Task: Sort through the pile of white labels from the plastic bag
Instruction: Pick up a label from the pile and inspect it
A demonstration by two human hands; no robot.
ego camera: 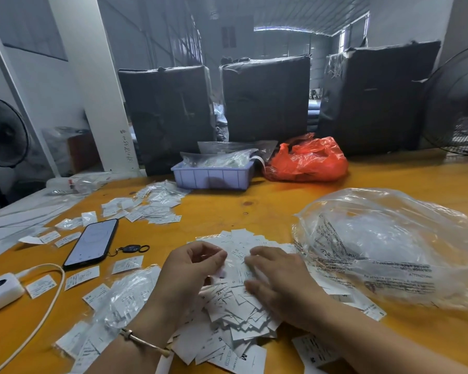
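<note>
Under both hands lies the label pile [235,306]; right hand [276,276] spread flat, left hand [192,268] apparently pinching labels.

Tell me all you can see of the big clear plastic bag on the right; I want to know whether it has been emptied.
The clear plastic bag lies crumpled and puffed up on the orange table, right of the pile of white labels. It is thin, glossy film with black warning text printed on it. Its near edge overlaps some labels. Through the film it looks mostly empty. Neither hand touches it.
</note>
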